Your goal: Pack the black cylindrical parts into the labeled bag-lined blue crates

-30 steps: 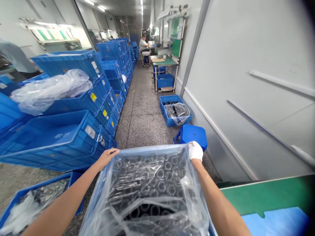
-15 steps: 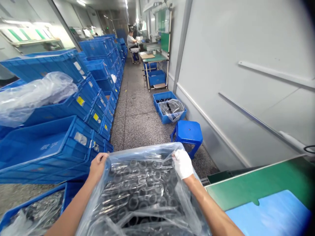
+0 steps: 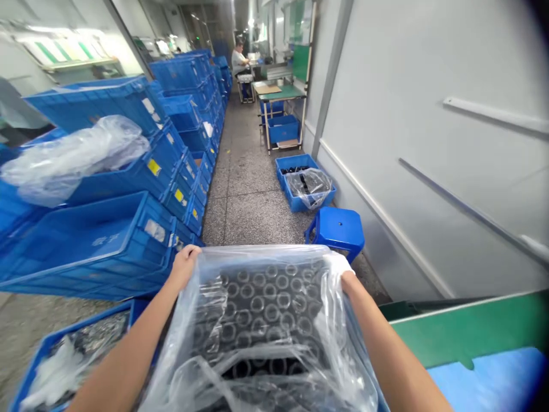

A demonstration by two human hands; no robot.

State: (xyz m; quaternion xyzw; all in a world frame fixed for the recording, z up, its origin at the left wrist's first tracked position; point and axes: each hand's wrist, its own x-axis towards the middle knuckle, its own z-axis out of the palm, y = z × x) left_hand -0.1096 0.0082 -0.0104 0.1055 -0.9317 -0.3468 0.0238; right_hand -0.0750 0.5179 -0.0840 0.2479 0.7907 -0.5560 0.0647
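In front of me is a blue crate [image 3: 377, 395] lined with a clear plastic bag [image 3: 261, 252]. Dark round parts with ring-shaped ends [image 3: 272, 312] stand packed in rows inside, under a layer of the plastic. At the far left corner, my bare left hand [image 3: 185, 264] has its fingers curled over the bag's edge. My right hand [image 3: 339, 264], in a white glove, is closed on the plastic at the far right corner. Part of its fingers is hidden by the film. Loose folds of the bag lie across the near end.
Stacked blue crates [image 3: 128, 229] line the left, one with crumpled plastic [image 3: 81, 154] on top. A blue stool [image 3: 338, 226] and a crate of dark parts [image 3: 295, 197] stand ahead right. A green-topped bench [image 3: 480, 326] is at right; a person [image 3: 240, 60] sits far down the aisle.
The plastic over the parts lies flatter, and the ring-shaped ends show more clearly. My right hand has turned outward over the corner. The whole view has swung slightly left.
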